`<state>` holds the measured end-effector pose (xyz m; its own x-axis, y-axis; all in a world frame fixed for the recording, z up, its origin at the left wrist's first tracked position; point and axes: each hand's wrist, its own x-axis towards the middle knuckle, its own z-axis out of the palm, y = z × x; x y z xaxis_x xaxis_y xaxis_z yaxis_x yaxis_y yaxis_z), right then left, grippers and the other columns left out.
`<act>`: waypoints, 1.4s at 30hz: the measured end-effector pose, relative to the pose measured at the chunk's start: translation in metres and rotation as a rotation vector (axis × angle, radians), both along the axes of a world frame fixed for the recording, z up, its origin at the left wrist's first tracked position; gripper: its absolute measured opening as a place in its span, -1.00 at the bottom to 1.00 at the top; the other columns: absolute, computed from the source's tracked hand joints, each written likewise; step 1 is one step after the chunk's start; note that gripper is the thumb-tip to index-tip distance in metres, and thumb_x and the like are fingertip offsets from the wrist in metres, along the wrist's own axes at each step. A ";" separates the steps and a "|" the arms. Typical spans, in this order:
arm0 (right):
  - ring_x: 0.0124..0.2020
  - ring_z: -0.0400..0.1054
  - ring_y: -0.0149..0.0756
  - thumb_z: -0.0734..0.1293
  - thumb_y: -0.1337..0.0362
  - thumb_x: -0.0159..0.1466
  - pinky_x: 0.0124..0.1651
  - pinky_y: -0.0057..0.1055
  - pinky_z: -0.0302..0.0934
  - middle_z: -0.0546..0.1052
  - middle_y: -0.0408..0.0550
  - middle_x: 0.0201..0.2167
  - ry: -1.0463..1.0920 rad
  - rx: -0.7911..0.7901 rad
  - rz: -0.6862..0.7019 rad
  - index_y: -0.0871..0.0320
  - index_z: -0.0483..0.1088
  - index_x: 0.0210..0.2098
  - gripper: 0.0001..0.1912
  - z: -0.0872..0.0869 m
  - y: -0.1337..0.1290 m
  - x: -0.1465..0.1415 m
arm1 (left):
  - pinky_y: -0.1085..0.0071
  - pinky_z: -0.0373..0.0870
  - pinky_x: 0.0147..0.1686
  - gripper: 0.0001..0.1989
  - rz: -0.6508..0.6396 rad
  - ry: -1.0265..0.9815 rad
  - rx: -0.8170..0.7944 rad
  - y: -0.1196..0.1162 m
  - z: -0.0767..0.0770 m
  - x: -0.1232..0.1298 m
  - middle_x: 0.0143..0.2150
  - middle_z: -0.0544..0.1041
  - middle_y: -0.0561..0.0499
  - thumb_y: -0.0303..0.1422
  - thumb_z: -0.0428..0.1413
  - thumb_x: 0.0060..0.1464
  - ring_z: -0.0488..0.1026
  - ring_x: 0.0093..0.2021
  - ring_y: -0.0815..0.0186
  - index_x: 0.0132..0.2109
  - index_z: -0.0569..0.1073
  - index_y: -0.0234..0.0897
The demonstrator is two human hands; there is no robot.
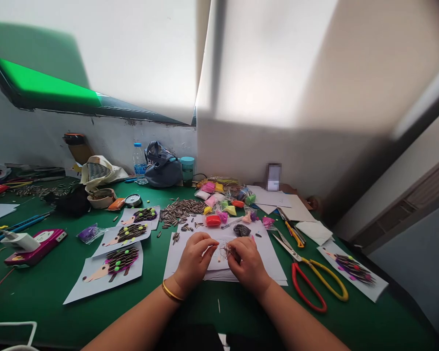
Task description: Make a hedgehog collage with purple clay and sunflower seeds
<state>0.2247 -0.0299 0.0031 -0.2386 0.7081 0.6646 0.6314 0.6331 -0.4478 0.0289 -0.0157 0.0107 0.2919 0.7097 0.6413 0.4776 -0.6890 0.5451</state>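
Head view: the left hand (pixel 193 261) and right hand (pixel 249 263) meet at a clear crinkled wrapper (pixel 223 249) above stacked white paper (pixel 270 263). The right hand pinches it, curled around something dark too hidden to name; the left has thumb and finger nearly together at its edge, but whether they grip it I cannot tell. A sudden pull could tear such thin film and spill whatever it may hold. The large scissors (pixel 309 287), beside the paper on the smooth green counter (pixel 205 321), have looped red and yellow handles; a sweeping forearm might knock them. Left lie flat hedgehog collages (pixel 115 265), spiny with seeds and dotted with round green beads. Farther off, loose striped seeds (pixel 181 210), slim and hard-looking, could scatter if the paper shifts. Soft-looking, bright lumps in plastic, including a red packet (pixel 212 221), sit near a dark packet (pixel 242 230).
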 end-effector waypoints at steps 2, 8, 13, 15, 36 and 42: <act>-0.27 0.29 -0.23 0.26 0.44 0.19 -0.11 -0.25 0.12 0.46 -0.08 -0.36 0.005 -0.002 -0.004 0.12 0.37 -0.24 -0.83 0.000 0.000 0.001 | 0.27 0.36 -0.14 -0.81 0.013 0.005 -0.004 0.000 0.001 -0.001 -0.25 0.43 -0.06 -0.34 -0.01 0.29 0.38 -0.19 0.23 -0.23 0.48 -0.23; -0.28 0.28 -0.23 0.26 0.43 0.19 -0.12 -0.24 0.12 0.46 -0.07 -0.36 0.027 -0.009 -0.006 0.12 0.38 -0.25 -0.84 0.001 0.000 0.001 | 0.26 0.36 -0.15 -0.81 0.076 -0.009 0.000 -0.001 0.001 -0.002 -0.28 0.41 -0.04 -0.33 0.03 0.25 0.37 -0.20 0.22 -0.35 0.40 -0.24; -0.31 0.27 -0.25 0.26 0.44 0.19 -0.14 -0.26 0.11 0.43 -0.10 -0.41 0.030 -0.034 -0.009 0.13 0.38 -0.27 -0.85 0.001 0.001 0.001 | 0.24 0.36 -0.09 -0.84 0.032 -0.014 0.007 0.000 -0.001 -0.001 -0.18 0.44 -0.07 -0.38 0.03 0.25 0.39 -0.13 0.21 -0.09 0.49 -0.20; -0.31 0.26 -0.26 0.26 0.44 0.18 -0.14 -0.27 0.11 0.42 -0.11 -0.41 0.032 -0.039 -0.006 0.13 0.38 -0.27 -0.85 0.001 0.002 0.002 | 0.24 0.36 -0.09 -0.84 0.026 -0.009 0.007 0.000 -0.001 -0.001 -0.19 0.44 -0.07 -0.38 0.03 0.26 0.39 -0.14 0.21 -0.10 0.49 -0.20; -0.34 0.24 -0.27 0.26 0.44 0.17 -0.16 -0.29 0.09 0.38 -0.14 -0.45 0.022 -0.097 -0.033 0.13 0.36 -0.32 -0.89 0.002 0.003 0.003 | 0.26 0.34 -0.16 -0.86 0.086 -0.003 -0.003 -0.001 0.002 -0.002 -0.28 0.42 -0.03 -0.30 0.13 0.18 0.37 -0.20 0.21 -0.33 0.43 -0.23; -0.35 0.24 -0.28 0.26 0.44 0.17 -0.16 -0.30 0.09 0.37 -0.15 -0.45 0.027 -0.101 -0.035 0.13 0.36 -0.32 -0.89 0.001 0.004 0.004 | 0.26 0.33 -0.16 -0.82 0.072 0.009 -0.005 -0.001 0.002 -0.002 -0.30 0.41 -0.02 -0.34 0.04 0.24 0.37 -0.22 0.22 -0.36 0.42 -0.22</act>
<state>0.2285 -0.0262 0.0041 -0.1956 0.7794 0.5952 0.6390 0.5617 -0.5255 0.0270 -0.0171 0.0132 0.2454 0.7324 0.6351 0.5310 -0.6496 0.5440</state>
